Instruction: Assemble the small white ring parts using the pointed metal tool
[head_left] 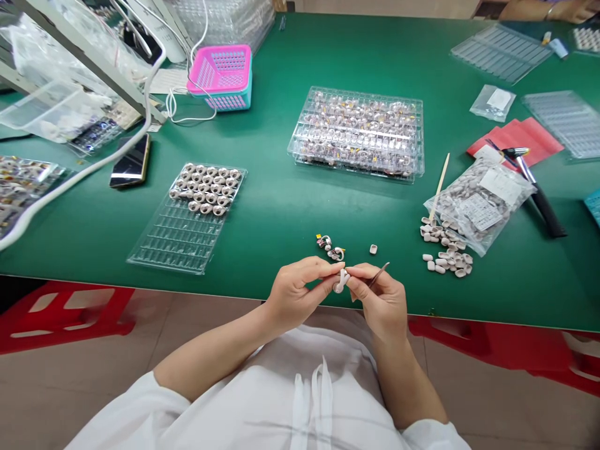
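Our white top (244, 400) faces the worktop (272, 219) near its front edge, where our left hand (300, 290) and right hand (382, 303) both pinch a small white piece (342, 282), the right also holding a thin tool (380, 272)

The left hand (300, 289) and right hand (382, 301) covered parts of the white piece (341, 282); most of the thin tool (381, 271) was hidden too. Print on the bag labels (482, 212) looked too small to read. A co-worker's arm (534, 10) and a blue object (594, 206) were cut off.
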`<state>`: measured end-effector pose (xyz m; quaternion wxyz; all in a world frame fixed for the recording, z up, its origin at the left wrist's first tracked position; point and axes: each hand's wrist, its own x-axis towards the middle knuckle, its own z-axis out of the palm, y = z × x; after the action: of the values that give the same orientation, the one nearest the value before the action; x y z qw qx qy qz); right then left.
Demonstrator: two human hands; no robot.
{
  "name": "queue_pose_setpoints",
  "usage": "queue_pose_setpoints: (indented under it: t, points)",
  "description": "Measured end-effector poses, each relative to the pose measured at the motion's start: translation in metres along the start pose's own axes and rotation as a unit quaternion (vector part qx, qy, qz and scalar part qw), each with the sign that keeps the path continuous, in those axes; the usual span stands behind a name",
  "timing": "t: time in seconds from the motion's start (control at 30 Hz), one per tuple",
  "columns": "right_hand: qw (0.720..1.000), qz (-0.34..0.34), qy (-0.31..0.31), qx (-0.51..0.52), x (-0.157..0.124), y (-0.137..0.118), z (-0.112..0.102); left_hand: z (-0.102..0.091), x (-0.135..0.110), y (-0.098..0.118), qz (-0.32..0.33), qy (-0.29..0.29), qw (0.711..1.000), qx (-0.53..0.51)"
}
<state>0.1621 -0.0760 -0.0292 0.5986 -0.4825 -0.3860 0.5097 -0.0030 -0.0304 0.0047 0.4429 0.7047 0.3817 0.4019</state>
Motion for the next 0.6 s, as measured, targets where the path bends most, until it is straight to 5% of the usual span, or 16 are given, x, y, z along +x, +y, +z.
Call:
queue_pose_setpoints:
  t: [0.23,0.6]
  points:
    - [1.0,0.001,0.0,-0.004,0.0005,-0.0009,-0.0013,-0.0016,-0.0007,-0.0011,0.027,-0.012,0.999,0.023]
    - [0.995,-0.086,-0.003,-0.055,-0.0013,-0.0021,-0.0027,0.0013,-0.0004,-0.0036,0.097,0.011,0.995,0.029]
